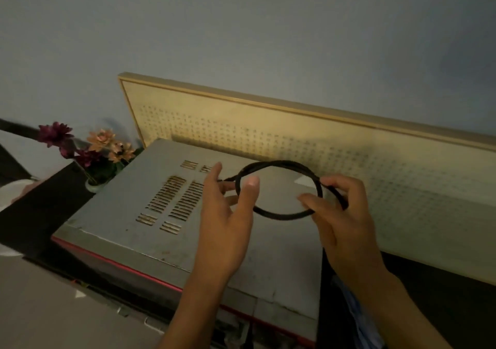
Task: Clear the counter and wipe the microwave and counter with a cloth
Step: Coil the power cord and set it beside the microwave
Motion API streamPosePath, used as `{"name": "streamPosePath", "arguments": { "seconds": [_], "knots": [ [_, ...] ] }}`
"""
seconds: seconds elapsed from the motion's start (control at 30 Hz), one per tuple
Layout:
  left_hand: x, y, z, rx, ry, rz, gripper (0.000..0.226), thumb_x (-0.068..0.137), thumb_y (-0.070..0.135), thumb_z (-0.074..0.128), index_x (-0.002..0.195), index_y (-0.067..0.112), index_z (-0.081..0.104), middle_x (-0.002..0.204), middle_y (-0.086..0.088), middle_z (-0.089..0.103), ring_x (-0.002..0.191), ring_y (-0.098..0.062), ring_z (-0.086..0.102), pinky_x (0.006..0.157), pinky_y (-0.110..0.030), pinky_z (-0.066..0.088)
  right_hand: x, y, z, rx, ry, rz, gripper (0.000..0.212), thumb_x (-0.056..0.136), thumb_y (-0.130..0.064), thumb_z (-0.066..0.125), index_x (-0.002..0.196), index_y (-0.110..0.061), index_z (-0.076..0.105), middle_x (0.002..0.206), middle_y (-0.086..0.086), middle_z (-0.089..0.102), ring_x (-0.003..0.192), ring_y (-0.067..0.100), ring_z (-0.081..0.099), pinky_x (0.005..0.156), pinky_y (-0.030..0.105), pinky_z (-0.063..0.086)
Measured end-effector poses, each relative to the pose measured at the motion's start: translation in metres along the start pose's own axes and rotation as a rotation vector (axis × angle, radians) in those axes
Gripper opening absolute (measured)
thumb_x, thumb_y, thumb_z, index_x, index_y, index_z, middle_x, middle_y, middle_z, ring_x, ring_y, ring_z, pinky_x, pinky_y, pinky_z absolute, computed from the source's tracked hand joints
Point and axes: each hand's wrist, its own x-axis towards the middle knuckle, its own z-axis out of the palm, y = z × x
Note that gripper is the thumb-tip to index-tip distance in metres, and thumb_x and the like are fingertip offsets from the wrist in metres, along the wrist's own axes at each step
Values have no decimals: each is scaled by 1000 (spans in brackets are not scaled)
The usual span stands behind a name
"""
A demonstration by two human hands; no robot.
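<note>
A grey microwave with rusty vent slots on top and a red front edge stands on a dark counter. Above its top I hold a black power cord coiled into a loop. My left hand holds the loop's left side between thumb and fingers. My right hand grips the loop's right side with curled fingers. A blue cloth shows partly by my right forearm, low at the microwave's right.
A framed beige board with rows of small marks leans on the blue-grey wall behind the microwave. A small vase of artificial flowers stands at the microwave's back left. Something white lies at the left edge.
</note>
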Motion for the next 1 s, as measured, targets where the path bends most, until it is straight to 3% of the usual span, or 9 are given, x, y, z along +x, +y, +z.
{"name": "streamPosePath", "arguments": {
  "seconds": [0.07,0.13,0.23,0.37,0.47,0.6,0.7,0.77,1.0],
  "knots": [
    [-10,5,24,127,-41,-21,84,80,72,56,151,31,37,124,11,57,98,17,57,71,5,41,-18,10,-22,88,14,93,37,82,-21,77,114,-30,59,102,-32,60,97,-9,62,75,12,53],
    [-19,3,48,330,-57,16,64,87,59,61,142,27,52,121,8,56,96,9,57,71,4,40,-35,19,-49,53,37,85,44,78,-30,78,117,-35,58,111,-21,62,99,-5,64,78,16,55],
    [-40,-8,88,534,-113,126,39,93,43,61,126,23,67,113,8,50,99,-6,57,88,-13,49,-59,42,-96,-214,81,-69,60,77,-38,72,128,-11,57,119,-1,62,100,-4,65,81,10,51],
    [-74,-12,142,715,-97,261,20,97,29,60,111,20,70,112,3,55,107,-21,54,92,-36,48,-80,82,-164,-394,50,-270,23,97,-16,53,110,-12,72,135,13,42,124,0,49,104,17,42],
    [-98,-6,181,764,-122,320,17,101,34,48,106,26,61,94,7,67,88,-20,63,83,-46,51,-89,100,-205,-320,22,-280,22,92,-15,62,112,-20,70,135,5,42,127,8,49,106,20,40],
    [-129,-3,228,757,-143,415,12,101,32,47,106,29,57,81,14,63,77,-11,62,77,-43,52,-104,130,-255,-235,-87,-153,59,83,6,70,123,-32,50,135,-15,41,128,8,49,106,26,43],
    [-150,-5,256,740,-188,423,9,103,22,52,104,28,57,81,13,60,76,-9,57,75,-38,48,-112,135,-274,-128,-119,-14,70,90,-4,66,137,-47,35,137,-19,42,129,8,49,106,24,44],
    [-159,-8,270,665,-247,407,11,104,20,50,102,28,57,79,12,59,74,-8,57,70,-37,49,-111,136,-279,-182,-69,-50,65,92,-13,68,143,-38,36,140,-19,40,131,6,47,106,18,40],
    [-170,-22,295,600,-410,373,22,109,30,35,109,31,57,86,23,59,88,-1,60,82,-30,50,-110,138,-284,-323,101,-91,33,91,-40,62,122,-31,54,128,-14,49,123,7,50,101,29,43]
  ]
}}
